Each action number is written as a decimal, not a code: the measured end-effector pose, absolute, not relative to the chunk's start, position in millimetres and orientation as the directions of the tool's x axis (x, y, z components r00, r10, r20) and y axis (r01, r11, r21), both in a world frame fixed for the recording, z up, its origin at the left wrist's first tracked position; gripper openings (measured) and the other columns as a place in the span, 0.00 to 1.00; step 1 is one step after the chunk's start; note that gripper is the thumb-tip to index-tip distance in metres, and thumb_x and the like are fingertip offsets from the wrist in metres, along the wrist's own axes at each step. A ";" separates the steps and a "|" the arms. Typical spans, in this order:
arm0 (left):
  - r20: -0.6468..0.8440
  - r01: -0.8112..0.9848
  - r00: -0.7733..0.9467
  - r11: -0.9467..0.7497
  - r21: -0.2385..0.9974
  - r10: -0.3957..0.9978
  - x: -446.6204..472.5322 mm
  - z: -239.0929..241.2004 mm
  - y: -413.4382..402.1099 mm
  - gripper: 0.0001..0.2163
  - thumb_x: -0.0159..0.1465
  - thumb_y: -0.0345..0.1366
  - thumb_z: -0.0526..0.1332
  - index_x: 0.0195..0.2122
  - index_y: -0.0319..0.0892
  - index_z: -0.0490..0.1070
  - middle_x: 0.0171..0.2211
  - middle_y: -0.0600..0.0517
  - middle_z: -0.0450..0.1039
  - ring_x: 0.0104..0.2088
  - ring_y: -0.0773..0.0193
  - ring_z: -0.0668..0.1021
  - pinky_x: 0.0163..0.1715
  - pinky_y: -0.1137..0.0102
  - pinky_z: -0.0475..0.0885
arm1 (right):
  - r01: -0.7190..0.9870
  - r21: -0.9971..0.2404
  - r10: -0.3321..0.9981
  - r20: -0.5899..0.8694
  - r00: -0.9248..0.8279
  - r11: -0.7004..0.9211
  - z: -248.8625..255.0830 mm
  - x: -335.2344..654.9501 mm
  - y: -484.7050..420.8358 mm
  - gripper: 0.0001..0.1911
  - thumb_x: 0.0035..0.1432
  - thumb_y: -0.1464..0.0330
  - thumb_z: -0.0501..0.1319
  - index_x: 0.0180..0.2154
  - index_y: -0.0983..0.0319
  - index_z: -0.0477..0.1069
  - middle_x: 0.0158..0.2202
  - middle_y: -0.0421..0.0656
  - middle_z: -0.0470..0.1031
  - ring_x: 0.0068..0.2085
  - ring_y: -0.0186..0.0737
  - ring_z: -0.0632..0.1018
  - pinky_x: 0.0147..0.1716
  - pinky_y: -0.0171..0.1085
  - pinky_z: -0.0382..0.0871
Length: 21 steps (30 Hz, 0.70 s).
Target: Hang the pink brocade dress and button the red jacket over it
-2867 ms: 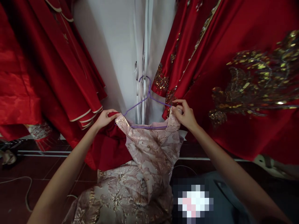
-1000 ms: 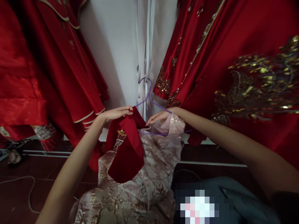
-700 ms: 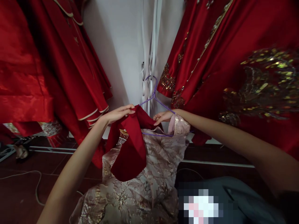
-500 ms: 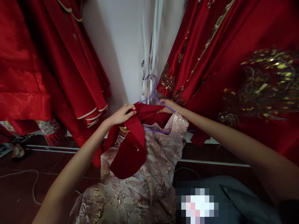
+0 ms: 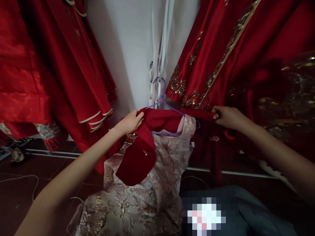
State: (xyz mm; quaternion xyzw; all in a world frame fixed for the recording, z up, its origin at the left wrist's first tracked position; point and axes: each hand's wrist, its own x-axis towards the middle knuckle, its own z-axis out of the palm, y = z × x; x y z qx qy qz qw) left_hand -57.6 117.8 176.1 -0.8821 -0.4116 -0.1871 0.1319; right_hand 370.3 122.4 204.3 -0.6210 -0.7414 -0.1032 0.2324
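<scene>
A pale pink-gold brocade dress [image 5: 169,157] hangs on a purple hanger [image 5: 162,95]. Over the dress's left side lies a red jacket [image 5: 137,164] with a beaded tassel ornament [image 5: 129,140], its back spread behind the hanger. My left hand [image 5: 133,122] is closed on the jacket's left edge, near the hanger's left arm. Out to the right, my right hand [image 5: 227,117] grips the other side of the jacket, where a small jewelled fastening shows beside the fingers. The red cloth is drawn taut between both hands.
Red garments [image 5: 81,72] hang at the left, and red embroidered gowns [image 5: 209,65] at the right. White straps [image 5: 162,49] hang against the pale wall. Shoes [image 5: 17,154], a white floor rail [image 5: 54,154] and a cable [image 5: 36,186] lie low down.
My right hand has moved from behind the hanger out to the right, pulling the red jacket's side with it. My left hand has stayed at the left edge.
</scene>
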 end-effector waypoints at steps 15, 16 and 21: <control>0.467 0.829 0.527 -0.551 -0.097 0.710 -28.2 162.4 107.8 0.13 0.59 0.37 0.55 0.44 0.39 0.60 0.38 0.44 0.59 0.38 0.54 0.70 0.40 0.61 0.66 | 0.796 -0.416 0.817 0.554 -0.161 0.439 168.0 172.5 90.4 0.21 0.61 0.54 0.46 0.25 0.60 0.63 0.22 0.43 0.70 0.24 0.39 0.71 0.26 0.35 0.58; 0.469 0.830 0.523 -0.550 -0.091 0.711 -29.9 163.9 107.3 0.12 0.59 0.36 0.55 0.44 0.39 0.60 0.38 0.43 0.59 0.39 0.54 0.69 0.41 0.61 0.66 | 0.768 -0.420 0.817 0.532 -0.222 0.483 163.4 166.3 84.3 0.21 0.61 0.54 0.46 0.25 0.59 0.62 0.21 0.42 0.70 0.24 0.39 0.71 0.25 0.35 0.58; 0.600 0.845 0.430 -0.534 -0.006 0.675 -40.7 166.9 92.8 0.09 0.58 0.34 0.57 0.39 0.41 0.62 0.46 0.41 0.59 0.47 0.49 0.66 0.46 0.57 0.63 | 0.733 -0.455 0.827 0.496 -0.264 0.506 140.1 182.6 63.9 0.17 0.60 0.55 0.48 0.25 0.58 0.60 0.20 0.41 0.69 0.23 0.40 0.72 0.25 0.35 0.59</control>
